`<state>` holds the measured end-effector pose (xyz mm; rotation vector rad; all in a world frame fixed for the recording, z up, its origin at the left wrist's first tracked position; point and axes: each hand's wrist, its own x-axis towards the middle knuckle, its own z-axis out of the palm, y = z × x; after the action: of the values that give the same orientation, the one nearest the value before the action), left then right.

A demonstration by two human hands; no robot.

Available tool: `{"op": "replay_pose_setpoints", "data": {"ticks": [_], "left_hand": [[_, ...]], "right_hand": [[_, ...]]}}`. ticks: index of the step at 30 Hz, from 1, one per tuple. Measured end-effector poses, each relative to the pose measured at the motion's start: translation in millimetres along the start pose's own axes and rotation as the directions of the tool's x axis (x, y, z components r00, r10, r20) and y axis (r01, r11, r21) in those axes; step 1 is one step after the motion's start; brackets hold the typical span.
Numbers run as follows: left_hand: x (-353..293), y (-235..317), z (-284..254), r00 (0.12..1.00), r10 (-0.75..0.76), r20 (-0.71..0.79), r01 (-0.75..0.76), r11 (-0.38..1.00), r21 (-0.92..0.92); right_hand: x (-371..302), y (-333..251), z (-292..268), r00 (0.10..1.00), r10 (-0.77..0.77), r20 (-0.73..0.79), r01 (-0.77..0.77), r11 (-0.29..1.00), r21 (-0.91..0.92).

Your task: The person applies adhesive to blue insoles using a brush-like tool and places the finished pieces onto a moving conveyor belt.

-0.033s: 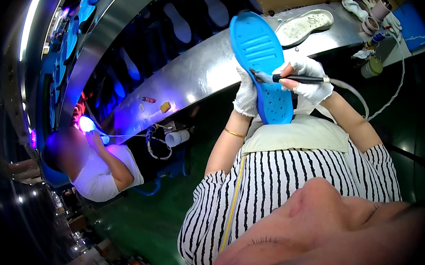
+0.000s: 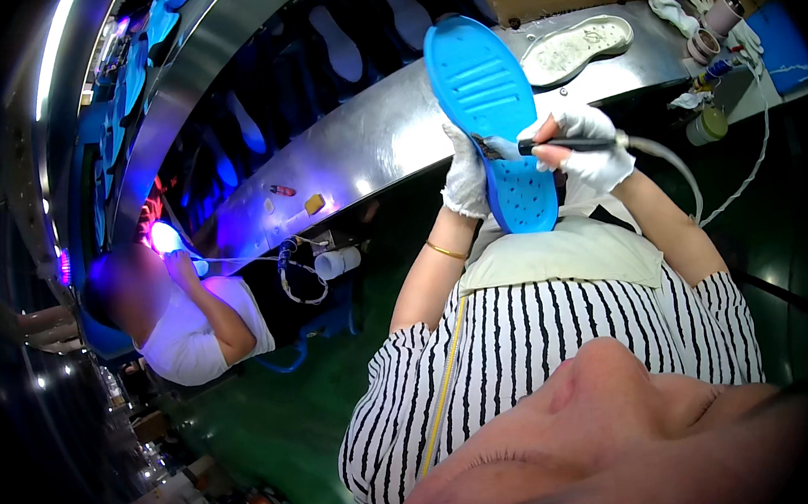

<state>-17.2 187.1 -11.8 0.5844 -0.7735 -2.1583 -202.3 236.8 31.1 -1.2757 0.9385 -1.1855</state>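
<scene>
A blue shoe sole (image 2: 481,76) stands tilted up in front of me, its ridged and dotted inner side facing me and its lower end by my apron. My left hand (image 2: 465,173), in a white fingerless glove, grips its left edge. In my right hand (image 2: 587,148), gloved the same way, is a glue brush (image 2: 556,145) with a black handle. Its dark bristles rest on or just over the left edge of the sole's middle, close to my left fingers. From the handle's end a pale hose (image 2: 675,170) runs down.
Beyond the sole is a metal bench (image 2: 387,141) bearing a whitish sole (image 2: 577,50) and a yellow sponge (image 2: 314,204). Several soles lie on the dark conveyor behind. Cups and gloves crowd the right end, above a hanging tin (image 2: 706,126). A co-worker (image 2: 208,327) sits left, near a bright lamp.
The sole's upper end has swung slightly left. My right hand has turned a little, tilting the brush handle nearer to level. Both hands keep their hold.
</scene>
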Motion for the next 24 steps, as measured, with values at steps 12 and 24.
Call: {"op": "replay_pose_setpoints", "data": {"ticks": [12,24], "left_hand": [[64.6,16.2,-52.8,0.943,0.33,0.054,-0.285,0.878,-0.384],[65.5,73.2,-8.7,0.685,0.57,0.453,-0.377,0.81,-0.449]], "right_hand": [[23.0,-13.1,13.1,0.942,-0.324,-0.086,0.305,0.934,-0.186],[21.5,-4.0,8.0,1.0,-0.006,-0.003,0.006,0.999,0.036]]}}
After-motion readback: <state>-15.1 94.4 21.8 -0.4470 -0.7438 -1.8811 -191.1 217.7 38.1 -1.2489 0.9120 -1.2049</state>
